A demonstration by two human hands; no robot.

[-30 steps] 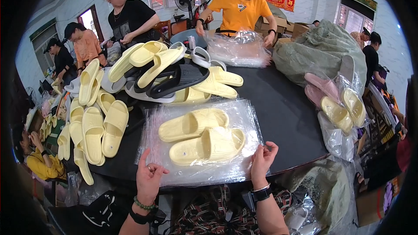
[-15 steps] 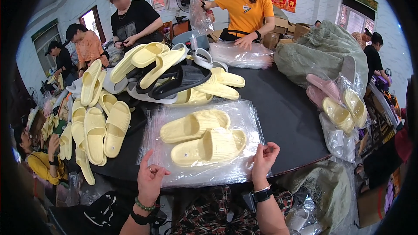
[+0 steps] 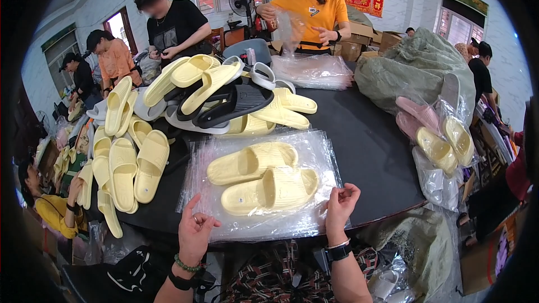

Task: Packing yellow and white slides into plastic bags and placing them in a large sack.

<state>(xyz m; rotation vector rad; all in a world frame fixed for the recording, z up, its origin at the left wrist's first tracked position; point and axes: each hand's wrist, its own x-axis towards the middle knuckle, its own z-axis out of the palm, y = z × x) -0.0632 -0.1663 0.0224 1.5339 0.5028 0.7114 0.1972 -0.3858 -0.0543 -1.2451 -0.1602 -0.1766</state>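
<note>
Two pale yellow slippers (image 3: 264,177) lie side by side on a stack of clear plastic bags (image 3: 314,151) at the near edge of a round black table (image 3: 370,151). My left hand (image 3: 196,230) rests on the bags' near left corner, fingers spread. At the near right corner my right hand (image 3: 339,207) pinches the edge of the bags with bent fingers. Both hands sit just below the slippers without touching them.
A heap of yellow, black and white slippers (image 3: 219,92) covers the far left of the table. Bagged pink and yellow slippers (image 3: 438,134) and grey sacks (image 3: 415,67) lie at right. Several people work around the table; one in orange (image 3: 309,11) handles bags.
My hands have barely shifted along the bags' near edge. The person in orange across the table has lifted a clear bag.
</note>
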